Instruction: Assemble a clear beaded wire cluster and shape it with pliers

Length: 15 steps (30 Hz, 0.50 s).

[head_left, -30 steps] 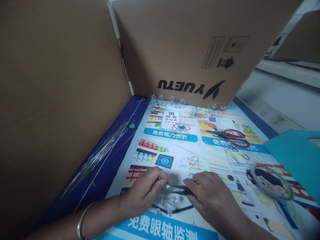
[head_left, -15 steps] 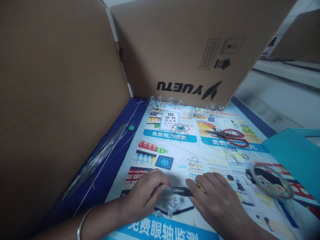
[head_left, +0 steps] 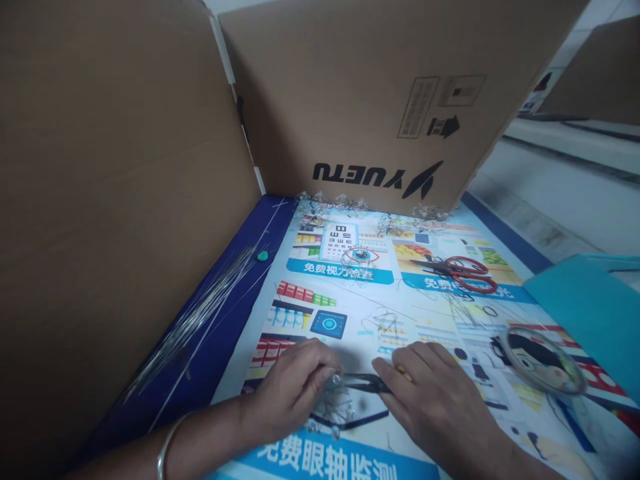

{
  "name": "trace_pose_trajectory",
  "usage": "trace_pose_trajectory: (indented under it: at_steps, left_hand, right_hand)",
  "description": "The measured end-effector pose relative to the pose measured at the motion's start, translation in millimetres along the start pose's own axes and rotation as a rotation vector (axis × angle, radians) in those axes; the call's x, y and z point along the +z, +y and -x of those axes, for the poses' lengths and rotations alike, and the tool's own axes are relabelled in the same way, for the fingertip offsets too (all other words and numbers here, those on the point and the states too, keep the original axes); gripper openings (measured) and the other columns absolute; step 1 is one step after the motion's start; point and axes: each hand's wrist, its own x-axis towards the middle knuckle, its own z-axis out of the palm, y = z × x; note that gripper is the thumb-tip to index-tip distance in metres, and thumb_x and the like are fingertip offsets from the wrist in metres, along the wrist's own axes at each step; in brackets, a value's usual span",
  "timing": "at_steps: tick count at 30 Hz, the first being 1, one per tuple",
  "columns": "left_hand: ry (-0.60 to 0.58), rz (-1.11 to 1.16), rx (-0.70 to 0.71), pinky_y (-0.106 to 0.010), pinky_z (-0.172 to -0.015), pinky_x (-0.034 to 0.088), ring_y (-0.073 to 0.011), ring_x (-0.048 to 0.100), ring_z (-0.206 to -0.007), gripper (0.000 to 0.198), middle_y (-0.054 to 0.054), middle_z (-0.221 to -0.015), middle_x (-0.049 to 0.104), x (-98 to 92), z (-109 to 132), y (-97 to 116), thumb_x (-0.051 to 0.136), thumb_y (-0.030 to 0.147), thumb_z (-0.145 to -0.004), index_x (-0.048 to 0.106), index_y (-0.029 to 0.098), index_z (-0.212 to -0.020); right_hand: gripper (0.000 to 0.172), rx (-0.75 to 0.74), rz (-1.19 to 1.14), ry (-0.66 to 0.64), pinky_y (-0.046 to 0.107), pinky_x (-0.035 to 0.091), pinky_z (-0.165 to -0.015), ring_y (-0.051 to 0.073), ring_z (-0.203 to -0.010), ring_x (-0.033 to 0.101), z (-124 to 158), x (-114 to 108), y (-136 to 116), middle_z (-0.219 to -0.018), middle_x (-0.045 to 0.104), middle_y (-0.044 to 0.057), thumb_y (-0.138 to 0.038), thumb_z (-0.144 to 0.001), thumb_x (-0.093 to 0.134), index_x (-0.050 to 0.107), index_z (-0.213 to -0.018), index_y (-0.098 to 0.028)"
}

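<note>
My left hand (head_left: 295, 383) pinches a small wire piece with clear beads (head_left: 334, 407), whose thin wires and beads hang below the fingertips. In my right hand (head_left: 435, 393) is a pair of pliers (head_left: 367, 382) with dark jaws; a bit of yellow handle shows by the thumb. The jaws point left and their tips meet the beaded piece at my left fingertips, slightly parted. Whether they grip a wire is too small to tell.
Red-handled scissors (head_left: 467, 273) and a roll of clear tape (head_left: 543, 360) lie to the right. A bundle of straight wires (head_left: 200, 313) lies left. More beaded wire pieces (head_left: 345, 203) line the base of the cardboard wall (head_left: 350, 100). A teal folder (head_left: 590, 300) sits at far right.
The plier jaws have parted slightly. The hanging beaded piece has shifted a little in my left fingers; both hands stay nearly in place.
</note>
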Motion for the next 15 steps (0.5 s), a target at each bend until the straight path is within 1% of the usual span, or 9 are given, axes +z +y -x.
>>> trace_pose_trajectory:
  at_steps: [5,15]
  left_hand:
    - [0.040,-0.035,0.009,-0.029,-0.068,0.043,-0.0165,0.054,-0.076,0.016,-0.007,-0.082,0.060,1.0,0.6,0.1,0.036,0.016,-0.090,0.053,0.016,-0.091]
    - [0.057,-0.040,0.025,-0.029,-0.070,0.043,-0.0163,0.054,-0.078,0.017,-0.006,-0.085,0.059,1.9,1.1,-0.3,0.036,0.012,-0.090,0.052,0.017,-0.096]
  right_hand:
    - [0.016,0.002,0.012,-0.014,0.035,0.031,-0.071,0.020,-0.072,0.047,-1.5,0.2,0.1,-0.073,0.057,0.003,-0.026,-0.074,0.061,0.062,-0.089,-0.022]
    - [0.014,-0.039,0.118,0.012,0.036,0.030,-0.066,0.021,-0.067,0.046,-6.4,-4.0,-1.7,-0.069,0.055,0.003,-0.017,-0.072,0.058,0.062,-0.084,-0.021]
